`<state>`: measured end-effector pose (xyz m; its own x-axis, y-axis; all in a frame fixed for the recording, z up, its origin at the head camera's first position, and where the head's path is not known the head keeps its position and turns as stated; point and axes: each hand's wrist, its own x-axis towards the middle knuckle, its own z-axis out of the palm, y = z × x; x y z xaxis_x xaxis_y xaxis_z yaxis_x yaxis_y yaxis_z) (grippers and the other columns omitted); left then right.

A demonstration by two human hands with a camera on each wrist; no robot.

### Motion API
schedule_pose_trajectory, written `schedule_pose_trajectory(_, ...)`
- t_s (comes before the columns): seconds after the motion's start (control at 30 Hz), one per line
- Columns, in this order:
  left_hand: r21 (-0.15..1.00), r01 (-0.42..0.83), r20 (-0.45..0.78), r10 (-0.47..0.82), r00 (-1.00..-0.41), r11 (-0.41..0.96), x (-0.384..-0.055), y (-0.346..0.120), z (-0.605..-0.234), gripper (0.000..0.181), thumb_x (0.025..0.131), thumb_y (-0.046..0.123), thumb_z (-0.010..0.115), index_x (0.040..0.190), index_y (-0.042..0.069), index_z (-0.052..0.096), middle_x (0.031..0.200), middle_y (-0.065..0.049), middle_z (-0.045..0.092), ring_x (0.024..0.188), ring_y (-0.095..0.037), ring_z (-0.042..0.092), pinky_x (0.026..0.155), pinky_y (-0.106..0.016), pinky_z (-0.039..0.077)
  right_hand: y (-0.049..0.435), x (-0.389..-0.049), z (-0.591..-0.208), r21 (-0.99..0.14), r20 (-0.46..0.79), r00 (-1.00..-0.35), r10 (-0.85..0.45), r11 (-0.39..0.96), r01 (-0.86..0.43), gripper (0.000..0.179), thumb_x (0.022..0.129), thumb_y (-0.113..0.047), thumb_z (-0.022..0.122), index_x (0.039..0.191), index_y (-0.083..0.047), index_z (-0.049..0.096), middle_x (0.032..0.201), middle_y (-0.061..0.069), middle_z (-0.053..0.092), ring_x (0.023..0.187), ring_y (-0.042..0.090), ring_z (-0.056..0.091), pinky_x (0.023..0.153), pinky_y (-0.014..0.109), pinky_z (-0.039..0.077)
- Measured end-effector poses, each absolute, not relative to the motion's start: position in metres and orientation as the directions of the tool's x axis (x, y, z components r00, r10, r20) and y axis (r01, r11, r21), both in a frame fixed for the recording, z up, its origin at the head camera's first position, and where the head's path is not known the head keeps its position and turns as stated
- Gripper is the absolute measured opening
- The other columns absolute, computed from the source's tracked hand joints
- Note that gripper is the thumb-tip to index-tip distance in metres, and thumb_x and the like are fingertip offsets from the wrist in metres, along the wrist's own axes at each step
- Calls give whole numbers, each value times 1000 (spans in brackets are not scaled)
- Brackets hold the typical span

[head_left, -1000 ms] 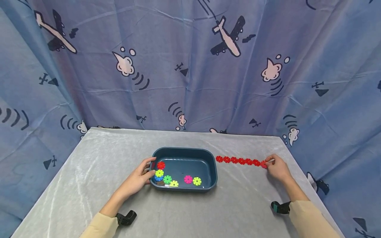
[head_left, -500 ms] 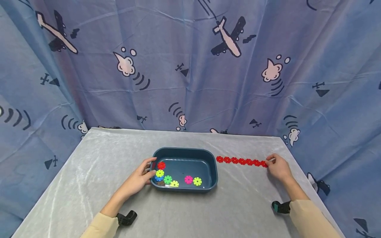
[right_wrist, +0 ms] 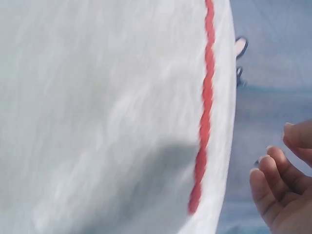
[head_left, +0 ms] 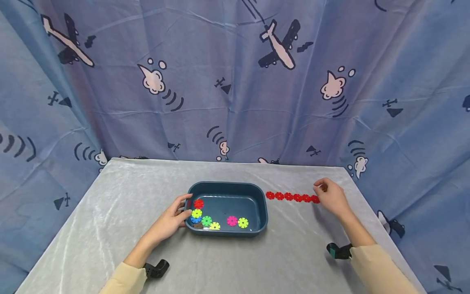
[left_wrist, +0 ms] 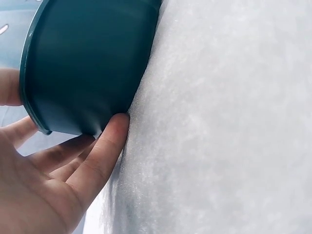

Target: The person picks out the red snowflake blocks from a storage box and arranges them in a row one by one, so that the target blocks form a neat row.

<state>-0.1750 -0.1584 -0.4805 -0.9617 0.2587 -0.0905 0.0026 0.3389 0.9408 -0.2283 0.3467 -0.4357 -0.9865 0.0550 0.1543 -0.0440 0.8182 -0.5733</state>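
Observation:
A dark teal plastic box (head_left: 227, 208) stands on the table, and my left hand (head_left: 167, 220) grips its left end. In the left wrist view the fingers (left_wrist: 105, 156) press the box's outer wall, with the thumb at the rim. A line of red snowflake building discs (head_left: 288, 196), joined edge to edge, lies right of the box. My right hand (head_left: 332, 200) hovers over the line's right end, fingers loosely bent and partly hiding it. From the right wrist, this hand (right_wrist: 287, 190) shows thumb and fingers apart, holding nothing; the disc line (right_wrist: 206, 92) lies beside it.
Inside the box are several loose discs, among them a red disc (head_left: 198, 203), a green disc (head_left: 207, 221), a pink disc (head_left: 232, 221) and a yellow disc (head_left: 243, 222). A pale cloth (head_left: 286, 261) covers the table; a blue printed curtain (head_left: 235, 81) hangs behind it.
My right hand has let go of the end disc of the red line and moved up and to the left. The left hand and the box have stayed in place.

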Motion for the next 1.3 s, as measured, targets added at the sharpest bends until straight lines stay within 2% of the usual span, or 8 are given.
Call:
schedule_pose_trajectory(0.4,939,-3,-95,250,-964,344,-175,-158,-481,53,107,20,53,157,17,35,155,-28,35,135,-43,47,87,-45,57,281,-228,-420,-619,208,-977,-48,767,-169,17,102,-14,60,112,-1,64,95,13,61,84,27,54,72,39,46)
schedule_pose_trajectory(0.63,940,-5,-96,250,-963,341,-175,-158,-480,53,107,20,53,156,17,35,155,-29,35,134,-43,49,87,-45,57,240,-229,-416,-645,257,-963,-84,727,-236,15,101,-14,62,110,-2,66,93,11,62,83,26,55,72,37,47)
schedule_pose_trajectory(0.93,937,-3,-95,248,-964,348,-175,-157,-479,53,107,20,54,156,18,36,155,-28,35,134,-42,49,87,-45,57,197,-225,-419,-686,236,-967,-91,689,-233,13,100,-14,64,109,-5,67,92,9,60,84,25,54,72,35,48)
schedule_pose_trajectory(1.3,941,-5,-94,247,-965,339,-175,-157,-480,54,106,21,55,156,18,36,155,-28,36,133,-41,50,86,-44,58,155,-222,-424,-714,277,-950,-141,632,-302,10,98,-12,67,106,-5,69,90,6,62,81,22,54,73,35,49)
